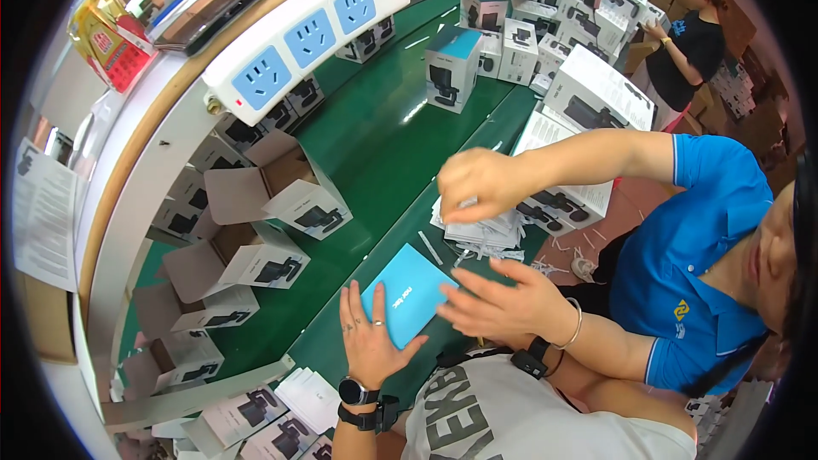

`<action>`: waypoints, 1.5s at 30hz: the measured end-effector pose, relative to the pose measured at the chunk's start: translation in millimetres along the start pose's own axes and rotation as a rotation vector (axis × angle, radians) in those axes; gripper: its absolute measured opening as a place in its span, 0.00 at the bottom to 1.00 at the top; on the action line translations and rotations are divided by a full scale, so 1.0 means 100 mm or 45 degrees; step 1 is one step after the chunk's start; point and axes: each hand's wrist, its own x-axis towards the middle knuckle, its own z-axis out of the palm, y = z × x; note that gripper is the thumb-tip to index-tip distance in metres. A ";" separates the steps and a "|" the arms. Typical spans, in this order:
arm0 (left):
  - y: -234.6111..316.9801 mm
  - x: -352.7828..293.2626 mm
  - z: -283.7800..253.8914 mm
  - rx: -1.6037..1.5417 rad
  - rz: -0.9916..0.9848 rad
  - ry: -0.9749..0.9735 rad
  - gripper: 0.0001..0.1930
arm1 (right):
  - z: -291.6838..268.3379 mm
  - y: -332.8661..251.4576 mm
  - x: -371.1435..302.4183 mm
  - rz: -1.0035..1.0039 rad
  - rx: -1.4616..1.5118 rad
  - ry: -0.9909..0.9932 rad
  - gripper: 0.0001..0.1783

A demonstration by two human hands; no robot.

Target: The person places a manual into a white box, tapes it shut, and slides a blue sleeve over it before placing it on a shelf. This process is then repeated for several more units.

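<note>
A light blue box or folder (405, 294) with white lettering lies on the green work surface in front of me. My left hand (373, 341), with rings and a watch at the wrist, rests on its near left edge, fingers stretched and spread. Of my right hand (509, 341) only a small part shows beside the black wristband. Its fingers are hidden behind the open hand (490, 298) of a co-worker in a blue polo shirt. The co-worker's other hand (481, 186) is curled above a stack of white papers (490, 234).
Open white cartons (311, 204) line the green conveyor (375, 153) at left. A closed box (453, 68) stands farther along it. Stacked product boxes (596, 98) rise behind the co-worker. A power strip (307, 38) hangs at upper left. Another person (690, 43) stands far right.
</note>
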 end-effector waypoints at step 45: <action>0.29 0.03 0.06 -0.055 -0.049 0.037 0.57 | -0.53 -2.17 0.27 -1.674 -2.828 0.601 0.15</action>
